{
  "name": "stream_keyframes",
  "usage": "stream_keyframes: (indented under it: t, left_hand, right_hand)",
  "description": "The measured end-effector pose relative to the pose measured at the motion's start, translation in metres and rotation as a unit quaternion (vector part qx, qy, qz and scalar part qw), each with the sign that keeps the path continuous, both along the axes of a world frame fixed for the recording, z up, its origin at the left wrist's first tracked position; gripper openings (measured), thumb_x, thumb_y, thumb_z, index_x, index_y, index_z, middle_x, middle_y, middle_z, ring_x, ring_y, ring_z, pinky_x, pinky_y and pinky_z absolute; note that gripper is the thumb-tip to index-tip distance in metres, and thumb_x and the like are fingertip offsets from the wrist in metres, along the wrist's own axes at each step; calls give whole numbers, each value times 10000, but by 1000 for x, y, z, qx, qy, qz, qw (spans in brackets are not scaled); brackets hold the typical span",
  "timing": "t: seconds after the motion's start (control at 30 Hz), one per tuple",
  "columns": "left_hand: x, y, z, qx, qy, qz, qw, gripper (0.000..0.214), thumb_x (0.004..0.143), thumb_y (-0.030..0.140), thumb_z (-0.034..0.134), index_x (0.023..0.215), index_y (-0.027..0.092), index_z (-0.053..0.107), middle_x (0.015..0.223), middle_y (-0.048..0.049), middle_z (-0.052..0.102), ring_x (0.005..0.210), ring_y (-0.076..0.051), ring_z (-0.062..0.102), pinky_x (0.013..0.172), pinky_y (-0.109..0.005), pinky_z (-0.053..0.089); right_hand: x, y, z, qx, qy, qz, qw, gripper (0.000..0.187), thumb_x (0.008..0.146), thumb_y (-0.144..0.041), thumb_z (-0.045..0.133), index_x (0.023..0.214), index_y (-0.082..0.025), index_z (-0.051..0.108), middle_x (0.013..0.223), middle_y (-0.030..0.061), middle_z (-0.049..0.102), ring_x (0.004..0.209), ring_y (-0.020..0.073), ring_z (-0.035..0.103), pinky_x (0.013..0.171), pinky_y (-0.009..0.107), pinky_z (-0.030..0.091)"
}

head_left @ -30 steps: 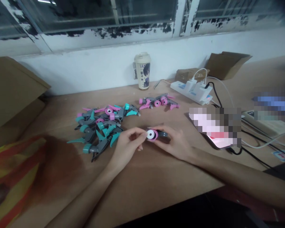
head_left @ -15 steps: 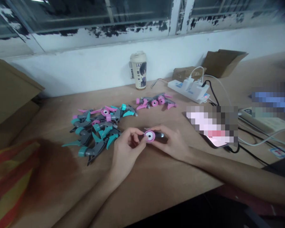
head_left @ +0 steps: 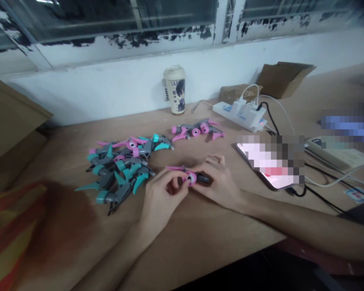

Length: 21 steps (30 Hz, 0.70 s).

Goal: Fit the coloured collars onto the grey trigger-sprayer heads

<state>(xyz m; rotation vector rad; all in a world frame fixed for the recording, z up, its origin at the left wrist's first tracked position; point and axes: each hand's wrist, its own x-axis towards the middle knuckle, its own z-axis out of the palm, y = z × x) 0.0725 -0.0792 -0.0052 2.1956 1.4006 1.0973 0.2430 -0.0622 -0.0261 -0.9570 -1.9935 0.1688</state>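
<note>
Both hands meet over a grey spray-trigger head with a pink screw collar [head_left: 190,178], low over the brown table [head_left: 200,226]. My right hand [head_left: 219,182] grips its grey body from the right. My left hand [head_left: 160,194] pinches the pink collar with thumb and fingertips. A pink trigger lever [head_left: 173,167] sticks out to the left behind the collar. A pile of grey trigger heads with teal and pink parts [head_left: 124,165] lies just left of my left hand. A smaller group with pink parts [head_left: 197,130] lies beyond my hands.
A cream lidded cup [head_left: 174,89] stands by the wall. A white power strip with chargers [head_left: 239,113] and cables sits at the right, with a phone [head_left: 269,161] near my right hand. Cardboard boxes [head_left: 283,79] stand far right and far left. A red-yellow bag [head_left: 9,230] lies at lower left.
The held trigger head has dropped closer to the table and turned, so the pink collar's face shows less and its pink lever now shows. My right fingers have spread over it.
</note>
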Motion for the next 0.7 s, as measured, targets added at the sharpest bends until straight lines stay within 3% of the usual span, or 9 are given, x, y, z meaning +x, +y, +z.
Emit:
stream_keyframes:
  t: [0.27, 0.53, 0.7]
  left_hand:
    - [0, -1, 0, 0, 62, 36, 997, 65, 761, 232, 598, 732, 192, 641, 570, 41, 449, 524, -94, 445, 496, -196, 349]
    - [0, -3, -8, -177, -60, 16, 982, 170, 811, 326, 559, 770, 183, 641, 566, 44, 539, 395, -74, 483, 421, -189, 384]
    - [4, -9, -8, -125, -101, -10, 987, 242, 866, 356, 505, 801, 175, 652, 547, 30, 542, 448, -91, 520, 463, -193, 413]
  right_hand:
    - [0, 1, -2, 42, -14, -14, 999, 70, 771, -236, 626, 828, -217, 590, 735, -23, 675, 741, 146, 609, 946, 384, 289]
    - [-1, 1, -6, 63, -49, -26, 996, 62, 783, -254, 614, 803, -214, 571, 735, -17, 660, 755, 153, 588, 921, 376, 301]
    - [-2, 3, -7, 39, -50, -25, 998, 61, 797, -255, 601, 839, -226, 569, 761, -18, 663, 763, 158, 585, 952, 397, 280]
